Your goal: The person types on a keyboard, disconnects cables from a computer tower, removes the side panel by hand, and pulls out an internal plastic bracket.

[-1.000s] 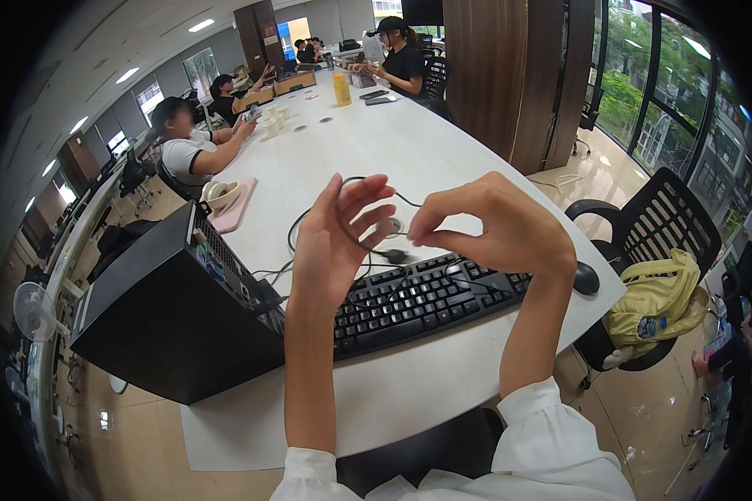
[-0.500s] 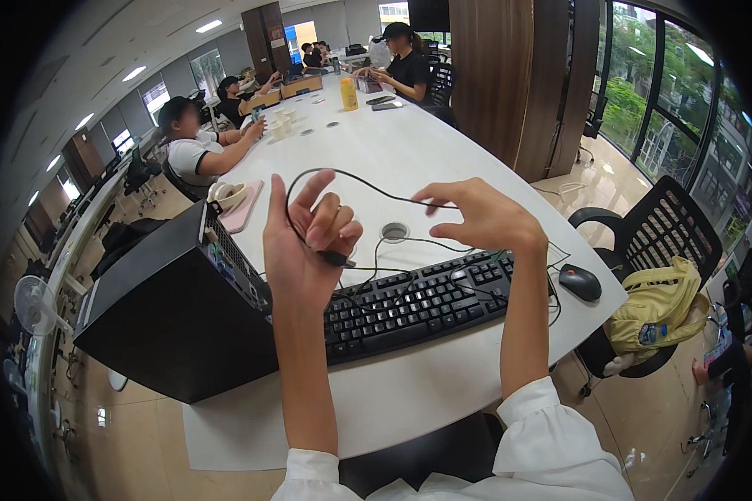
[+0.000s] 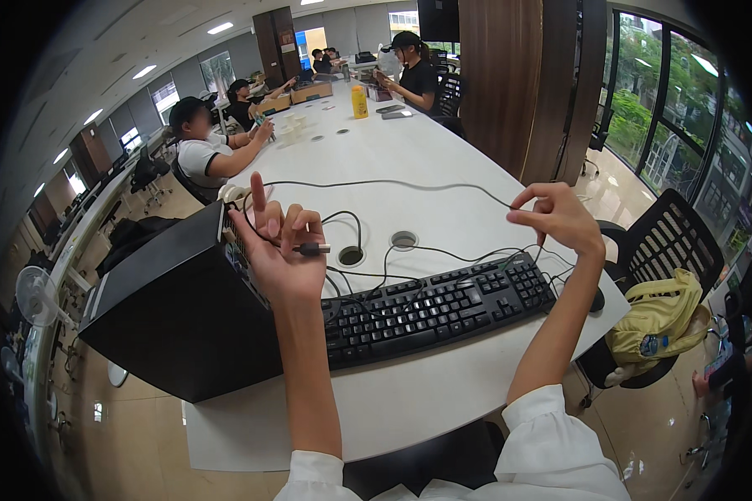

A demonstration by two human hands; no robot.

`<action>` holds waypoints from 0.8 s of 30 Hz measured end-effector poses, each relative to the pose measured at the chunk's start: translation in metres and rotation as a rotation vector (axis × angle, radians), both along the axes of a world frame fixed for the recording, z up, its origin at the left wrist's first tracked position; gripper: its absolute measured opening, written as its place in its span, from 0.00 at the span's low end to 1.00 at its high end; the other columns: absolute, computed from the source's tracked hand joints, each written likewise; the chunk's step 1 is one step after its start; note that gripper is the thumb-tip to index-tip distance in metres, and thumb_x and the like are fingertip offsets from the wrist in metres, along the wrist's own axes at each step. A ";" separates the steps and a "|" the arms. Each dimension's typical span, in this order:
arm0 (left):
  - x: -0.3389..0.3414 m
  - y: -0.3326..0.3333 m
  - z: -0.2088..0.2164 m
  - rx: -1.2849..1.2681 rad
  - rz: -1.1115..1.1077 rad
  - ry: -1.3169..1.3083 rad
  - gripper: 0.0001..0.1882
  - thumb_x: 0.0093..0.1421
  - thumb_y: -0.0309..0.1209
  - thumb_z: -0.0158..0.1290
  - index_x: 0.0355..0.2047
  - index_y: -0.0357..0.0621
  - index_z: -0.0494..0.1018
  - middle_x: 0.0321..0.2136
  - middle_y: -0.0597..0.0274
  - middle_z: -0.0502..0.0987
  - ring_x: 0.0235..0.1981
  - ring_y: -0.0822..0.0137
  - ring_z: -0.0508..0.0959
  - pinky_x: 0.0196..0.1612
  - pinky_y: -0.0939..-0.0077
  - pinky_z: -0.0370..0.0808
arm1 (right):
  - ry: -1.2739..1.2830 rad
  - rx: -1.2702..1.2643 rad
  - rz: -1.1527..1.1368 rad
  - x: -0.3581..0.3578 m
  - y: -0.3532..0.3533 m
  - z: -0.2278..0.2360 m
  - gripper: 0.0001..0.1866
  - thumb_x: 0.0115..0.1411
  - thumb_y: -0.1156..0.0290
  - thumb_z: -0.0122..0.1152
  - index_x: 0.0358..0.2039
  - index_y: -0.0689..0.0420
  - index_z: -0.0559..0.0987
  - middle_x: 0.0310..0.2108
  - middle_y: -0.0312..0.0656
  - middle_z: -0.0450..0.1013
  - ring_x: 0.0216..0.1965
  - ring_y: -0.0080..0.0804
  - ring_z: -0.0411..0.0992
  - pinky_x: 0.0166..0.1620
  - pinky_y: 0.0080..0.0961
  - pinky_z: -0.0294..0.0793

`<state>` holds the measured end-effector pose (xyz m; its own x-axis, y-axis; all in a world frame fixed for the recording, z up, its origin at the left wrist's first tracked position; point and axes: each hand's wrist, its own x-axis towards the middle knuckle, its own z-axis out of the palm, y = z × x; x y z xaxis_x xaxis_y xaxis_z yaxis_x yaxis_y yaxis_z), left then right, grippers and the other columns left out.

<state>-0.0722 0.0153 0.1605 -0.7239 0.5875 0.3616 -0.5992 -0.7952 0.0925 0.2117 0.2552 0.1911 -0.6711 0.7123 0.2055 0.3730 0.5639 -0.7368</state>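
A thin black cable stretches in a shallow arc between my hands above the white table. My left hand, palm up, has its fingers curled around the cable's end, with the index finger raised. The black USB plug with its metal tip sticks out from that palm. Farther right, my right hand pinches the cable between thumb and fingertips. Below the hands lies a black keyboard, with loose cable strands across it. Beside my left forearm stands a black computer tower.
A black mouse is partly hidden behind my right forearm. Two round cable holes, one a grommet, open in the table. A yellow bottle and cups stand farther back, where other people sit. A yellow backpack rests on a chair.
My right hand has moved right and closed on the cable, drawing the loop out into a long arc. My left hand has shifted slightly left, and the USB plug's metal tip now shows.
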 end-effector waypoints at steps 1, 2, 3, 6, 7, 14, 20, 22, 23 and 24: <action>0.001 0.002 -0.001 -0.031 0.026 -0.013 0.33 0.74 0.61 0.41 0.63 0.49 0.73 0.17 0.73 0.56 0.17 0.79 0.52 0.31 0.82 0.64 | 0.099 0.017 0.021 0.002 -0.001 0.000 0.12 0.60 0.67 0.75 0.36 0.64 0.86 0.18 0.31 0.74 0.17 0.14 0.68 0.21 0.17 0.66; 0.003 0.004 -0.001 -0.071 0.033 0.016 0.34 0.73 0.61 0.41 0.63 0.49 0.73 0.17 0.73 0.57 0.17 0.79 0.52 0.32 0.81 0.64 | 0.204 0.069 0.060 0.002 -0.001 0.002 0.11 0.61 0.68 0.74 0.36 0.64 0.86 0.17 0.31 0.74 0.17 0.13 0.68 0.21 0.17 0.65; 0.006 0.007 -0.001 -0.111 0.040 0.047 0.34 0.73 0.62 0.41 0.63 0.49 0.73 0.17 0.73 0.57 0.17 0.79 0.52 0.32 0.81 0.64 | 0.293 0.121 0.067 0.001 -0.002 0.003 0.10 0.62 0.68 0.73 0.36 0.64 0.86 0.17 0.30 0.74 0.17 0.13 0.67 0.21 0.17 0.65; 0.017 0.015 -0.002 -0.402 0.169 0.274 0.28 0.76 0.54 0.44 0.57 0.41 0.76 0.19 0.74 0.61 0.18 0.80 0.57 0.30 0.82 0.63 | 0.352 0.236 0.149 -0.003 -0.009 0.006 0.07 0.64 0.71 0.70 0.38 0.62 0.87 0.24 0.34 0.79 0.23 0.16 0.74 0.28 0.17 0.72; 0.020 0.017 -0.001 -0.617 0.253 0.416 0.26 0.76 0.50 0.45 0.55 0.40 0.76 0.19 0.74 0.62 0.18 0.79 0.57 0.30 0.81 0.64 | 0.348 0.269 0.197 -0.005 -0.014 0.006 0.07 0.64 0.72 0.71 0.38 0.62 0.87 0.26 0.35 0.80 0.25 0.17 0.75 0.30 0.17 0.74; 0.036 0.032 -0.008 -0.768 0.080 0.873 0.19 0.72 0.36 0.50 0.54 0.34 0.76 0.26 0.66 0.75 0.25 0.77 0.69 0.38 0.81 0.70 | 0.706 0.323 0.258 -0.034 -0.035 0.015 0.13 0.68 0.74 0.64 0.52 0.61 0.83 0.41 0.44 0.85 0.43 0.28 0.84 0.48 0.25 0.81; 0.044 0.044 -0.015 -0.771 -0.108 0.825 0.24 0.75 0.41 0.47 0.61 0.34 0.71 0.27 0.66 0.75 0.25 0.76 0.71 0.43 0.75 0.75 | 0.841 0.328 0.299 -0.045 -0.043 0.018 0.13 0.68 0.75 0.64 0.51 0.63 0.84 0.42 0.45 0.85 0.43 0.30 0.85 0.47 0.26 0.82; 0.049 0.047 -0.018 -0.776 -0.093 0.712 0.25 0.75 0.43 0.46 0.61 0.35 0.71 0.30 0.65 0.76 0.26 0.75 0.72 0.43 0.74 0.76 | 0.750 0.325 0.355 -0.045 -0.047 0.018 0.12 0.67 0.75 0.65 0.50 0.62 0.84 0.41 0.45 0.85 0.41 0.29 0.85 0.46 0.26 0.82; 0.049 0.047 -0.019 -0.770 -0.106 0.668 0.25 0.75 0.44 0.47 0.61 0.36 0.70 0.31 0.63 0.77 0.27 0.74 0.73 0.42 0.74 0.76 | 0.704 0.311 0.380 -0.045 -0.049 0.018 0.12 0.66 0.76 0.65 0.50 0.62 0.85 0.40 0.45 0.86 0.41 0.28 0.85 0.46 0.26 0.82; 0.049 0.048 -0.020 -0.764 -0.130 0.622 0.26 0.75 0.44 0.47 0.62 0.36 0.69 0.33 0.62 0.78 0.28 0.74 0.74 0.41 0.74 0.76 | 0.645 0.320 0.402 -0.045 -0.051 0.019 0.12 0.66 0.75 0.66 0.50 0.62 0.85 0.39 0.45 0.86 0.40 0.29 0.85 0.46 0.26 0.82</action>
<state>-0.0234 0.0633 0.1410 -0.4475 0.8822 0.1463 -0.3487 -0.3228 0.8799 0.1665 0.2044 0.2096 -0.5428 0.2843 0.7903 -0.3438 0.7833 -0.5179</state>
